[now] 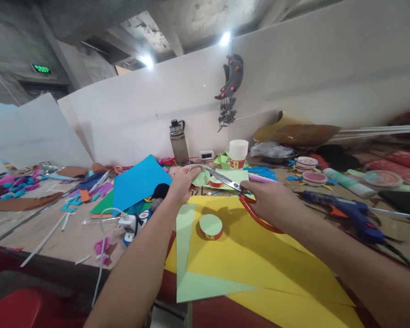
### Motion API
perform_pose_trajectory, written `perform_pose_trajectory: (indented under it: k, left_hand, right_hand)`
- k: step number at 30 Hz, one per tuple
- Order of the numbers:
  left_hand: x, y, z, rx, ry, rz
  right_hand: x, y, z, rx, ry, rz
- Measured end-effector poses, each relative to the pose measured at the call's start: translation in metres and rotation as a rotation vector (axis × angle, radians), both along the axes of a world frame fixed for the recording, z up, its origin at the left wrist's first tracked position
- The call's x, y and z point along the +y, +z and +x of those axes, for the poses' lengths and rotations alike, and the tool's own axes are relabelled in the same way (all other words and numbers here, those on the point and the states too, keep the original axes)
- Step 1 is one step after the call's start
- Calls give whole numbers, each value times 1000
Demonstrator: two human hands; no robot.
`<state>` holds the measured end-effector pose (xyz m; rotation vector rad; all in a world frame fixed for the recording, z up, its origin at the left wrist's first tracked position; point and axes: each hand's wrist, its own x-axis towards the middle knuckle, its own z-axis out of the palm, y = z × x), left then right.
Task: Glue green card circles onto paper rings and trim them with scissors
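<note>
My left hand [181, 183] pinches a pale green round piece of paper [201, 177] above the table. In my right hand [264, 200] are scissors [233, 183] with red handles, their blades pointing left and reaching the edge of that paper. Below my hands, a short round piece with a pale green top and red side [211, 226] sits on yellow paper sheets [256, 259]. A similar red-sided piece [217, 181] shows partly behind the blades. Light green paper [186, 255] lies by the yellow sheets' left edge.
A bottle [179, 143] and stacked paper cups [238, 152] stand at the back. Blue card [140, 182] lies left, near a white plug and cable [128, 222]. At right are a blue glue gun [348, 214] and several round paper crafts [313, 177]. A grey moon-shaped ornament [233, 77] hangs ahead.
</note>
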<state>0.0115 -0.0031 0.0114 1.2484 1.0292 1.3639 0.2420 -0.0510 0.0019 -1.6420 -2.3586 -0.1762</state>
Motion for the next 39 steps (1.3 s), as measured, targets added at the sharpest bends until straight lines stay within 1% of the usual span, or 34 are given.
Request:
perform_pose_trajectory:
  k: [5,11,14,22,28,39]
  left_hand:
    - [0,2,-1,19,17,2]
    - [-3,2,0,54,7,11]
    - [-4,2,2,50,-4,5]
    - [-3,3,3,52,-26,-19]
    - [-2,2,2,47,-33,-37]
    - [-4,6,1,16,-56,-79]
  right_hand:
    - [-3,4,1,44,-11,25]
    - [-5,6,1,71,7,-6]
    - [-5,7,1,43,-4,-16]
    - [0,4,2,-54,-23,36]
    - [0,5,3,-71,-26,29]
    - [-1,4,4,-72,-22,24]
